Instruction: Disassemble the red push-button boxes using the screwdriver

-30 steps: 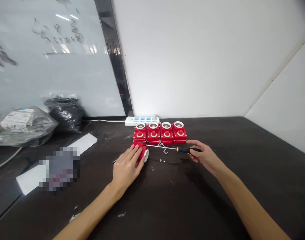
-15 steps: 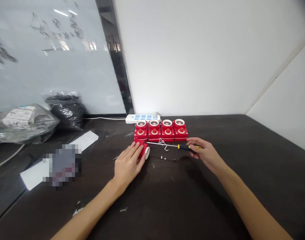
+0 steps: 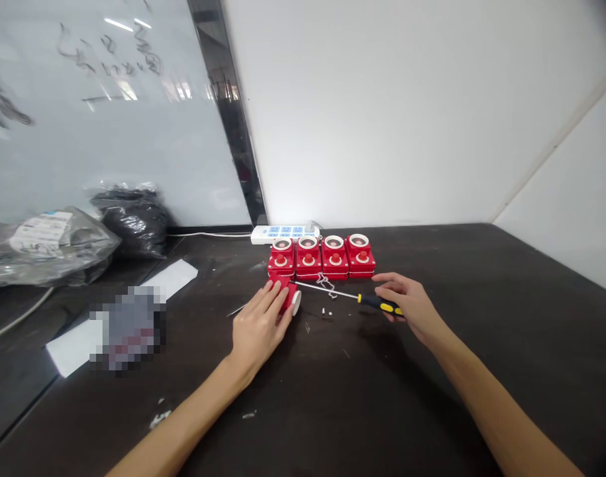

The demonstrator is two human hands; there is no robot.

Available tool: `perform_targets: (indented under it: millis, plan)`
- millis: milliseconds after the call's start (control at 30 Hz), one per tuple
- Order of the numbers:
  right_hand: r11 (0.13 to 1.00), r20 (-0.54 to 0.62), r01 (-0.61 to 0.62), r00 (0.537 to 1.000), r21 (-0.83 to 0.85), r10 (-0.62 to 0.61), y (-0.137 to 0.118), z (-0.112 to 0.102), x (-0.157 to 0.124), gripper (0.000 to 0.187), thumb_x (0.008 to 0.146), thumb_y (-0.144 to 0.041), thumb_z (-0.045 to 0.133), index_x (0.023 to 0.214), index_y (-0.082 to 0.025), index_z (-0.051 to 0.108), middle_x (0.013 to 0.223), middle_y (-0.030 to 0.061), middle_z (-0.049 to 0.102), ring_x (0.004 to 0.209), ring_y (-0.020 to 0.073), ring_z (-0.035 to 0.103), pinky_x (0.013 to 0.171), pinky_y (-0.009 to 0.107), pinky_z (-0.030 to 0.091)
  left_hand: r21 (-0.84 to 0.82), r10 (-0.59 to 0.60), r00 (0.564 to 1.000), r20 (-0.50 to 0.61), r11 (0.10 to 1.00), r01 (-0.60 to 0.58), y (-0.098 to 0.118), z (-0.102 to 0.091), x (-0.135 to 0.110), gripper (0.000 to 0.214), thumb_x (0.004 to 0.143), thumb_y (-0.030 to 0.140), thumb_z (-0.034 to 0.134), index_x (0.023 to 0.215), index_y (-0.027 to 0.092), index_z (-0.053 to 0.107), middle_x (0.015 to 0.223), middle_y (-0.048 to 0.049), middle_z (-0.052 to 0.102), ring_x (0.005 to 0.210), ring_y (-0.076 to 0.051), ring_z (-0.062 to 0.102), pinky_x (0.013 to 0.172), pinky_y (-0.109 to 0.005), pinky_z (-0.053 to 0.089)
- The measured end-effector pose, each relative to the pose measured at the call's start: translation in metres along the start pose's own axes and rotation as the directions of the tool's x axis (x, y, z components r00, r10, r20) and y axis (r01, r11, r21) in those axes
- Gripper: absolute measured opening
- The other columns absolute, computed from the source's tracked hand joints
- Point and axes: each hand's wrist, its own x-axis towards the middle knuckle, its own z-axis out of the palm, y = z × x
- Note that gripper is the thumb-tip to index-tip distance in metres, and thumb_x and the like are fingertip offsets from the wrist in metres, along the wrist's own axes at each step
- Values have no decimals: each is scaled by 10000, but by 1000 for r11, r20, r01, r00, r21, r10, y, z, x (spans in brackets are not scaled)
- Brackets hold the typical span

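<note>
My left hand (image 3: 257,322) is closed over a red alarm box (image 3: 289,291) that lies on its side, its white-rimmed round end (image 3: 297,303) pointing right. The fingers cover much of the box. From the right, my right hand (image 3: 412,303) grips a screwdriver (image 3: 381,305) by its black and yellow handle. The long metal shaft runs left and its tip meets the box's upper right edge; the exact contact is too small to see. Behind them, several similar red alarm boxes (image 3: 308,260) stand side by side, each with a round white-rimmed top and a red knob.
A white power strip (image 3: 277,233) lies along the wall. White string (image 3: 326,283) and small bits (image 3: 327,312) rest before the boxes. A thin rod (image 3: 236,310) pokes out left of my hand. Plastic bags (image 3: 49,245) and white paper (image 3: 171,278) occupy the dark table's left side.
The screwdriver handle has turned, showing yellow patches, and sits slightly lower and farther right. The left hand still holds the box. The whole view has shifted a little.
</note>
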Motion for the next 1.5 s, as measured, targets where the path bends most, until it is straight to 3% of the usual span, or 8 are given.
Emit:
perform_targets:
  millis: [333,533,667,833,1167,1267,1400,1500]
  plan:
    - [904,-243,6,964,426,108,31,-2,22,294,596,-329,864,760,-202,657,691,1,613,592,124,570,517,260,485,-27,0,996,84,1000,2,12,-5,3,320,920,281,572,1203,167,668,1254,-96,674,1203,-288,611,1011,-446,537]
    - [885,-192,-29,972,464,132,38,3,25,238,710,-392,765,795,-208,642,726,34,655,629,172,641,595,314,542,28,62,991,116,997,-66,7,-10,3,362,924,270,531,1251,161,643,1286,-115,651,1200,-309,609,946,-440,573]
    - [917,-93,-128,980,378,175,32,0,23,324,739,-476,728,826,-188,607,661,49,664,539,173,635,477,267,470,34,116,989,96,992,-120,2,-8,0,396,902,231,551,1281,143,622,1300,-123,641,1209,-312,602,945,-423,574]
    - [975,-70,-73,994,211,89,26,-6,22,447,744,-587,706,692,-182,525,418,-55,439,330,52,307,349,196,173,32,81,993,86,996,-84,2,-4,-5,388,910,225,543,1282,137,615,1329,-128,620,1255,-309,567,1028,-457,524]
    - [967,97,-49,995,251,25,17,-18,20,483,621,-376,830,1010,-152,654,681,20,642,618,144,609,541,234,440,-36,40,993,113,999,-36,2,-2,-8,427,909,183,522,1332,167,577,1375,-111,585,1292,-300,532,1064,-463,498]
    - [984,71,-65,996,167,54,16,-16,18,464,686,-495,748,975,-142,662,727,57,665,502,160,605,436,252,393,-28,47,992,117,999,-44,2,-2,-8,413,909,183,519,1313,141,592,1371,-124,587,1292,-302,532,1068,-462,493]
    - [997,-64,40,997,61,-36,18,-9,17,451,754,-554,687,897,-126,690,633,24,604,326,55,389,351,216,179,6,42,992,121,999,-43,3,-1,-7,395,919,186,505,1298,130,600,1365,-127,592,1286,-296,539,1056,-454,502]
    - [973,-60,79,996,216,-67,16,-8,17,355,674,-411,797,908,-160,708,725,9,609,424,64,474,395,213,265,23,43,992,115,999,-46,3,-1,-7,388,922,189,507,1294,134,603,1353,-119,603,1282,-290,544,1051,-443,507]
